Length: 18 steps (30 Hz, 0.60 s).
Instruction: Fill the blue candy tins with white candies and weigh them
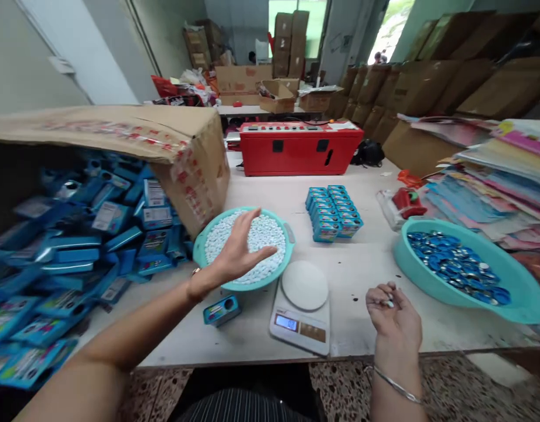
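My left hand (237, 249) reaches over a turquoise basin (200, 249) of small white pellets (263, 237), thumb and fingers spread, nothing in them. Palm up at the table's front edge, my right hand (395, 313) has its fingers curled round a few white pellets (389, 303). Between the hands lies a white kitchen scale (300, 322); its round plate (305, 285) is bare and its display is lit. One blue box (221, 310) with a round opening lies just below the basin.
A carton (204, 176) spills many blue boxes (112, 217) at left. Blue boxes (334, 214) stand in two rows beyond the scale. At right are a turquoise basin (410, 275) of blue-and-silver round pieces, a tape dispenser (408, 203) and stacked sheets (485, 181). A red machine (298, 151) stands behind.
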Available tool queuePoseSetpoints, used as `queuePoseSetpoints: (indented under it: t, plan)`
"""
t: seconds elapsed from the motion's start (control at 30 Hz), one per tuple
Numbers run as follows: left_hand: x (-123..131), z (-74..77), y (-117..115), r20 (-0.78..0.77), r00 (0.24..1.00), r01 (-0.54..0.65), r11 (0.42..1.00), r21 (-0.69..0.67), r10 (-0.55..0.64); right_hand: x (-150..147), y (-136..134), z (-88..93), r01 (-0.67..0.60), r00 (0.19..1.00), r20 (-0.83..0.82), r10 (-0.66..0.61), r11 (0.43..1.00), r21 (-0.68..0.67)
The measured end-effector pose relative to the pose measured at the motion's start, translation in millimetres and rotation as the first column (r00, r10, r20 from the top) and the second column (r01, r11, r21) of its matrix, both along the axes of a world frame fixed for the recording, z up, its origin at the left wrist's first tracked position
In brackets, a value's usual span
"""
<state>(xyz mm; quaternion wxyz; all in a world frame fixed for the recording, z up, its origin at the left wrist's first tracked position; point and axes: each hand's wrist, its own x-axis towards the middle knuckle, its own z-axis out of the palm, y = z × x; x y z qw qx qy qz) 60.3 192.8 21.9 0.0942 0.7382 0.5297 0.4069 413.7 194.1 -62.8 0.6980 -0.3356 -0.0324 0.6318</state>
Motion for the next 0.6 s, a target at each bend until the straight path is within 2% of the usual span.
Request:
queuePoseSetpoints:
  t: [0.07,0.13,0.17,0.2,0.27,0.3,0.33,0.37,0.4,0.43,0.47,0.5,0.53,0.6]
  plan:
    - [-43,-21.5,-60,0.081,0.983,-0.163,0.986,-0.04,0.165,-34,9,15.5,-0.155,0.984,0.103,0.148,0.986,0.057]
    - [-69,-56.6,-110,0.147,0.928,-0.337,0.939,-0.065,0.343,-80,19,33.1,-0.356,0.899,0.315,0.303,0.926,0.125]
    - [-75,-76.5,-129,0.177,0.895,-0.398,0.913,-0.094,0.408,-105,24,41.0,-0.465,0.803,0.479,0.354,0.875,0.135]
    - [-77,-96.0,-145,0.206,0.866,-0.436,0.89,-0.133,0.456,-132,31,47.4,-0.569,0.655,0.656,0.375,0.816,0.101]
    - [-71,-129.0,-163,0.262,0.829,-0.453,0.868,-0.202,0.494,-185,46,52.8,-0.639,0.539,0.743,0.396,0.767,0.054]
    - [-64,-141.1,-167,0.282,0.822,-0.439,0.866,-0.238,0.495,-209,54,51.4,-0.672,0.455,0.802,0.388,0.74,0.024]
    - [-57,-150.0,-168,0.304,0.815,-0.424,0.866,-0.266,0.493,-230,62,47.6,-0.722,0.221,0.933,0.283,0.691,-0.039]
    - [-50,-155.8,-166,0.324,0.812,-0.402,0.868,-0.292,0.485,-248,68,41.8,-0.758,-0.019,0.986,0.167,0.64,-0.123]
    - [-44,-159.1,-163,0.347,0.81,-0.373,0.872,-0.318,0.473,-262,73,34.9,-0.762,-0.235,0.968,0.092,0.601,-0.242]
    - [-39,-160.4,-160,0.376,0.807,-0.336,0.877,-0.345,0.456,-273,75,27.6,-0.744,-0.424,0.905,0.026,0.561,-0.364]
    - [-36,-160.3,-156,0.408,0.802,-0.291,0.882,-0.372,0.437,-281,76,20.4,-0.711,-0.555,0.832,-0.021,0.531,-0.461]
    - [-34,-159.3,-154,0.441,0.794,-0.246,0.884,-0.397,0.419,-287,74,13.9,-0.677,-0.639,0.767,-0.053,0.512,-0.529]
    - [-33,-157.6,-153,0.472,0.782,-0.206,0.884,-0.42,0.407,-290,72,8.2,-0.656,-0.685,0.724,-0.082,0.502,-0.563]
    - [-33,-153.0,-154,0.523,0.754,-0.147,0.878,-0.456,0.398,-291,66,-0.1,-0.653,-0.7,0.703,-0.128,0.512,-0.557]
